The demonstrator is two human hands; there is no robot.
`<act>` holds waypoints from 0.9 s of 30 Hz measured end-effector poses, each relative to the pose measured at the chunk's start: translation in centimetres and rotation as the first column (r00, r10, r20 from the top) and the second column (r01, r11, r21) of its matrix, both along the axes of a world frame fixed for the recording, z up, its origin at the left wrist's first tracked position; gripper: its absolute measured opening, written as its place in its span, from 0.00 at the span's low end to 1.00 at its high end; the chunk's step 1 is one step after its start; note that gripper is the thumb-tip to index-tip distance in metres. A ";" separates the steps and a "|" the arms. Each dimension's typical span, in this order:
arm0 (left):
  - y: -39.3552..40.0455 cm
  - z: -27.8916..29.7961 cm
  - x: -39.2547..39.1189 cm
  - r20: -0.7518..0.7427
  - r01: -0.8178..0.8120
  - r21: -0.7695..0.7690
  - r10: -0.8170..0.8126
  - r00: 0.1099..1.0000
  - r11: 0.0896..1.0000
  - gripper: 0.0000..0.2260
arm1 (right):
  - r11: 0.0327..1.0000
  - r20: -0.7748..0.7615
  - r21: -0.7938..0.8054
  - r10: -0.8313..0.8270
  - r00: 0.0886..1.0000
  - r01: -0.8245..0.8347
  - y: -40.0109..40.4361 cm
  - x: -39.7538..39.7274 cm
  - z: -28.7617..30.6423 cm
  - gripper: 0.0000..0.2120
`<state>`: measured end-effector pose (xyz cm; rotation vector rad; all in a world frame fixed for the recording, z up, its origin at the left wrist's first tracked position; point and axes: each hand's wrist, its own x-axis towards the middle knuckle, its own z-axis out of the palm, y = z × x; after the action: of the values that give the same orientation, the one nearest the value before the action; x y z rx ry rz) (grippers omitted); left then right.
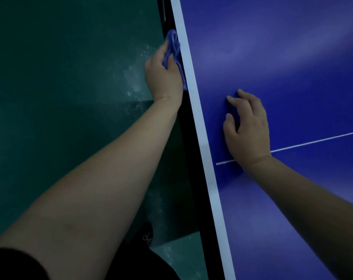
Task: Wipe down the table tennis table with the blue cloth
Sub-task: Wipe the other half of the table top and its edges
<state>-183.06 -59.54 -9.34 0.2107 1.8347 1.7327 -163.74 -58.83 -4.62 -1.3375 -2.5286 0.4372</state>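
Observation:
The blue table tennis table point(282, 57) fills the right half of the view, with a white border line point(193, 93) along its left edge and a black side rim below it. My left hand point(163, 77) grips the bunched blue cloth point(172, 45) and holds it against the black side rim, just outside the white line. My right hand point(248, 128) rests on the blue tabletop near the edge, fingers spread and lightly bent, holding nothing. A thin white centre line point(313, 142) runs out from under that wrist.
Dark green floor point(60, 77) lies to the left of the table, with pale scuff marks near the edge. My dark shoe point(147, 235) with white laces stands on the floor close to the table's side.

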 end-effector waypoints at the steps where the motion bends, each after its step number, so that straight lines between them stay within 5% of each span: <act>1: 0.4 -0.3 -0.6 0.017 -0.002 -0.009 0.002 1.000 1.000 0.17 | 1.000 0.006 0.002 0.021 1.000 -0.021 0.8 -1.2 0.1 0.18; 7: -3.5 0.1 4.3 0.061 -0.033 0.031 0.031 0.998 0.999 0.18 | 0.999 -0.029 0.003 0.039 0.999 -0.039 7.4 -10.5 0.3 0.20; 14: 6.5 -0.9 -7.2 0.013 -0.038 0.001 0.038 0.999 0.999 0.17 | 0.995 0.013 0.041 0.092 0.996 -0.093 14.6 -18.2 -0.4 0.19; 21: 3.3 -0.2 -2.5 0.138 -0.062 -0.063 0.070 0.988 0.996 0.16 | 1.000 -0.005 0.021 0.016 1.000 -0.016 17.6 -19.9 -0.5 0.20; 27: 10.9 -0.9 -11.7 0.053 -0.049 -0.057 0.052 0.997 0.997 0.16 | 1.000 -0.029 0.014 0.003 1.000 -0.002 17.4 -20.1 -0.5 0.21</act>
<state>-194.80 -48.68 -10.28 0.0943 1.8611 1.7020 -183.79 -41.42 -5.11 -1.3136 -2.5053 0.4360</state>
